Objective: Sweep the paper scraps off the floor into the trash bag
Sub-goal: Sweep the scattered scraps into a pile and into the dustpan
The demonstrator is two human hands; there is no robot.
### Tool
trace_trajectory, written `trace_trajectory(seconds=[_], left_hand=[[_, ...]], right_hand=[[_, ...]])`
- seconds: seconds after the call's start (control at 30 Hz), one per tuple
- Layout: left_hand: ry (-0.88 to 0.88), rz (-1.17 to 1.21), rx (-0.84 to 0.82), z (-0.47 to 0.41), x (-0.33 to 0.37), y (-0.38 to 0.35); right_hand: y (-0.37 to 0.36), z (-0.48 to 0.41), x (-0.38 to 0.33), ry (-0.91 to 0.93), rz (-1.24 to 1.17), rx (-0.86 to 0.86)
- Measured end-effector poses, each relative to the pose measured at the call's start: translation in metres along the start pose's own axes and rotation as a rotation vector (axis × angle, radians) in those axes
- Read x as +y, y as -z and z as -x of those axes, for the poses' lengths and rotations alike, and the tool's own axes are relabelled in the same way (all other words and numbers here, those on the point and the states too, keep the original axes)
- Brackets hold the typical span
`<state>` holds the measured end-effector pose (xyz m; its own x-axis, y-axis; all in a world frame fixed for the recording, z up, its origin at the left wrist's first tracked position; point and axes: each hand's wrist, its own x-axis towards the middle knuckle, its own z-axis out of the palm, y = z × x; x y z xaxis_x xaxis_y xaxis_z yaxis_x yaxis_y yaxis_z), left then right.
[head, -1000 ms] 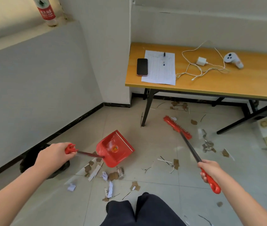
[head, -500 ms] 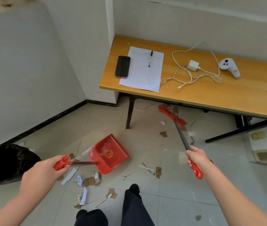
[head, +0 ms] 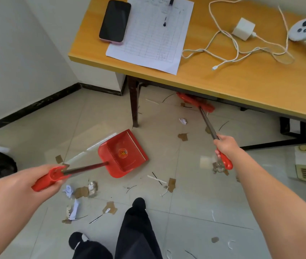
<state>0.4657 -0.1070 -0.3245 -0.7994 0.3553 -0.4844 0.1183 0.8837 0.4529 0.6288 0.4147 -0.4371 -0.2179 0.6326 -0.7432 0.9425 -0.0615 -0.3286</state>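
Paper scraps (head: 81,191) still litter the floor; left hand (head: 27,182) grips the empty red plastic dustpan (head: 124,156), right hand (head: 225,148) the red broom (head: 197,101).

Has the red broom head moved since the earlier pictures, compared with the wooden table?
Yes. The red broom head has gone away from the person and now sits under the front edge of the wooden table; earlier it was on open floor.

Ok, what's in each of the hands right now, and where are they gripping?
Left hand holds the red dustpan by its handle's red end grip. Right hand holds the red broom near its handle's red end.
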Motion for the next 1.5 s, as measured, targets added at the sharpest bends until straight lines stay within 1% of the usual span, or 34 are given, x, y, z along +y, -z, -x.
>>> trace_trajectory(seconds=[0.1, 0.17, 0.23, 0.3, 0.4, 0.47, 0.6, 0.7, 0.8, 0.87, 0.93, 1.07, 1.17, 1.23, 1.3, 1.4, 1.5], left_hand=[[-0.04, 0.025, -0.016, -0.015, 0.01, -0.003], [-0.077, -0.002, -0.002, -0.022, 0.012, -0.005], [-0.078, -0.019, 0.004, -0.028, 0.019, -0.007], [-0.096, -0.111, 0.046, -0.029, 0.031, -0.009], [-0.139, -0.241, 0.09, -0.022, 0.049, -0.011], [-0.145, -0.268, 0.082, -0.018, 0.057, -0.009], [-0.158, -0.325, 0.1, -0.008, 0.074, 0.002], [-0.161, -0.375, 0.089, -0.005, 0.078, 0.014], [-0.15, -0.36, 0.1, -0.008, 0.071, 0.023], [-0.155, -0.345, 0.119, -0.012, 0.062, 0.022], [-0.17, -0.34, 0.113, -0.018, 0.05, 0.019], [-0.175, -0.356, 0.09, -0.021, 0.034, 0.012], [-0.152, -0.284, 0.092, -0.021, 0.027, 0.007], [-0.125, -0.237, 0.068, -0.024, 0.018, 0.003], [-0.085, -0.182, 0.041, -0.027, 0.005, 0.0], [-0.053, -0.071, 0.01, -0.025, -0.013, -0.008], [-0.04, -0.018, -0.003, -0.018, -0.002, -0.008]], right_hand=[[0.005, -0.014, 0.01, 0.001, 0.086, -0.049], [0.009, -0.024, 0.019, -0.023, 0.116, -0.086], [0.012, -0.022, 0.029, -0.037, 0.139, -0.093], [0.011, -0.006, 0.043, -0.029, 0.148, -0.104], [0.002, 0.048, 0.077, -0.014, 0.174, -0.159], [-0.01, 0.098, 0.103, -0.034, 0.195, -0.181], [-0.03, 0.192, 0.141, -0.075, 0.16, -0.237], [-0.038, 0.237, 0.153, -0.092, 0.074, -0.208], [-0.043, 0.26, 0.148, -0.064, -0.036, -0.151], [-0.043, 0.253, 0.135, -0.035, -0.068, -0.089], [-0.041, 0.227, 0.115, -0.011, -0.068, -0.032], [-0.031, 0.138, 0.065, 0.029, -0.056, 0.058], [-0.022, 0.071, 0.024, 0.038, -0.033, 0.091], [-0.017, 0.042, 0.009, 0.05, -0.05, 0.094], [-0.015, 0.032, 0.007, 0.062, -0.037, 0.094], [-0.012, 0.038, 0.032, 0.083, 0.025, 0.115], [-0.003, 0.054, 0.068, 0.08, 0.029, 0.108]])
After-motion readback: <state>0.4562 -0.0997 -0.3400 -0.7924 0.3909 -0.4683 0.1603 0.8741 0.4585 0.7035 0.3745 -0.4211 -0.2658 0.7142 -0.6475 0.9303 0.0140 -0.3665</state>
